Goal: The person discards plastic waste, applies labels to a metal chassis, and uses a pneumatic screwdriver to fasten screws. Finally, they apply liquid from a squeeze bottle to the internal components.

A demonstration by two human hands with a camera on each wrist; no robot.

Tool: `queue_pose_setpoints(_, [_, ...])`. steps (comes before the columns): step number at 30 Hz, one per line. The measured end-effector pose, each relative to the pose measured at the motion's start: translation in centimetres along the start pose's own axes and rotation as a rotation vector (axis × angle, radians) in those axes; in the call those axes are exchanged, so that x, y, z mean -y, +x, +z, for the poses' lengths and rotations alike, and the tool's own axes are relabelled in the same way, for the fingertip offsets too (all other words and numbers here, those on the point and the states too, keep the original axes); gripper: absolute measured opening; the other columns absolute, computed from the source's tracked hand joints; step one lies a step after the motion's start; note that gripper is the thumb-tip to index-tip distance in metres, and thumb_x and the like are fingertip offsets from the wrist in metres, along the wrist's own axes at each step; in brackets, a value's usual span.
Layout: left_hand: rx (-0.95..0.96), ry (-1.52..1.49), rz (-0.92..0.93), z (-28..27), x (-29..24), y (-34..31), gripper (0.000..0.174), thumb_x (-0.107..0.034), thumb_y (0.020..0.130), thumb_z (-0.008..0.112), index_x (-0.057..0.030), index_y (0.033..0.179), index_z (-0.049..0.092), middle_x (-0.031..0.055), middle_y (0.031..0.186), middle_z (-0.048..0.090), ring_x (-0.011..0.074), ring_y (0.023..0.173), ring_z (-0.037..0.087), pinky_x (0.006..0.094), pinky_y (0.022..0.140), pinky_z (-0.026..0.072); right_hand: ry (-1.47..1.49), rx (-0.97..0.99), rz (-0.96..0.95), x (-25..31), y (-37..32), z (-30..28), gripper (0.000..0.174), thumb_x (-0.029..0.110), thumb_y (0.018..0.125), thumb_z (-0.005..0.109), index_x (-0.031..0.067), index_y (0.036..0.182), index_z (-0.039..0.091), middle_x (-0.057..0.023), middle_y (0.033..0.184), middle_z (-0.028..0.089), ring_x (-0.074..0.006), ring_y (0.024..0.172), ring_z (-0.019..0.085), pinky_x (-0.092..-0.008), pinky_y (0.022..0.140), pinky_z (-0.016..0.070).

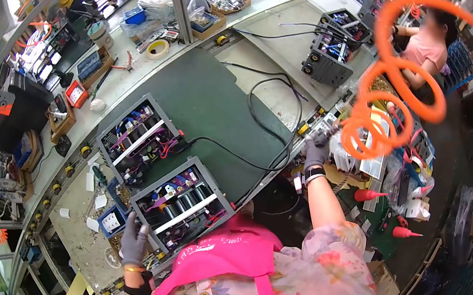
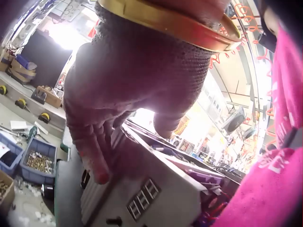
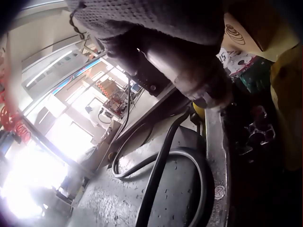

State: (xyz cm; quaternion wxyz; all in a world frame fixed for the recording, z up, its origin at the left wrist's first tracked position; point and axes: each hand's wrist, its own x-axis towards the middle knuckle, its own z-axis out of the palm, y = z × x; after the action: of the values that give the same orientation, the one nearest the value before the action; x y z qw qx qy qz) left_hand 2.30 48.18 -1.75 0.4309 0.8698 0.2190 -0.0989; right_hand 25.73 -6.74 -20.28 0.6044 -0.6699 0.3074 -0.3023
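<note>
My gloved left hand (image 1: 134,242) is at the corner of an open grey case (image 1: 183,204) holding dark cylinders, a white bar and coloured wires. In the left wrist view its fingers (image 2: 97,165) extend down along the case's slotted outer wall (image 2: 163,198), with the thumb apart near the top rim. Beside this case is a second similar one (image 1: 138,138), with a black cable running from it. My gloved right hand (image 1: 317,150) reaches to the bench's right edge, by the orange coiled hose (image 1: 371,129). In the right wrist view its fingertips are blurred; I cannot tell whether they hold anything.
A looped black cable (image 1: 251,97) crosses the green mat (image 1: 202,89). More grey cases (image 1: 328,66) stand farther along the bench. Blue bins (image 2: 39,163) of small parts lie left of the near case. Red-tipped bottles (image 1: 368,196) stand at right. Another person (image 1: 426,51) is at upper right.
</note>
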Motion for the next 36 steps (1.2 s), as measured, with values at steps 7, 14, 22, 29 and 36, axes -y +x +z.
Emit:
queue_pose_setpoints(7, [-0.22,0.116,0.094,4.3,0.8,-0.3,0.073,-0.031,0.089,0.059,-0.0023,0.144,0.021,0.0199,0.147,0.029,0.0307,0.134,0.032,0.0338,0.109,0.0245,-0.411,0.006,-0.17,6.3,-5.3,-3.2,0.054,0.005,0.067,0.075,-0.0001,0.115,0.052,-0.0093,0.097,0.061,-0.0212,0.087,0.058,-0.0319,0.082,0.0465])
queue_pose_setpoints(14, [-0.412,0.087,0.107,6.2,0.7,0.5,0.063,-0.029,0.092,0.054,-0.0032,0.142,0.026,0.0228,0.141,0.036,0.0359,0.127,0.039,0.0394,0.104,0.0325,-0.072,-0.511,0.238,-3.7,-8.3,-18.6,0.037,0.008,0.075,0.067,0.0024,0.111,0.056,-0.0115,0.105,0.061,-0.0214,0.09,0.059,-0.0316,0.082,0.0478])
queue_pose_setpoints(22, [-0.397,0.172,0.083,6.0,0.7,1.0,0.064,-0.02,0.087,0.054,0.0003,0.141,0.026,0.0256,0.142,0.032,0.0386,0.132,0.032,0.0416,0.107,0.027,-0.615,-0.637,0.368,2.5,-1.7,-24.5,0.056,0.023,0.06,0.079,0.0105,0.11,0.057,-0.0138,0.104,0.065,-0.033,0.099,0.061,-0.0427,0.086,0.0474])
queue_pose_setpoints(29, [-0.386,0.283,0.021,5.6,-0.6,-0.2,0.074,-0.046,0.087,0.054,-0.0015,0.14,0.028,0.0267,0.139,0.035,0.0412,0.127,0.035,0.0452,0.104,0.0316,-0.484,-0.677,0.358,0.1,-2.1,-24.5,0.056,0.035,0.07,0.077,0.006,0.112,0.055,-0.0148,0.1,0.065,-0.0313,0.091,0.063,-0.0422,0.08,0.0494])
queue_pose_setpoints(36, [-0.388,0.249,0.05,5.8,0.1,0.2,0.076,-0.048,0.088,0.051,-0.0025,0.142,0.025,0.027,0.14,0.032,0.0423,0.128,0.033,0.0463,0.105,0.0304,0.003,-0.216,-0.151,1.9,-11.5,-17.6,0.045,0.038,0.081,0.066,0.0065,0.106,0.047,-0.0033,0.088,0.052,-0.017,0.077,0.052,-0.0335,0.073,0.0461])
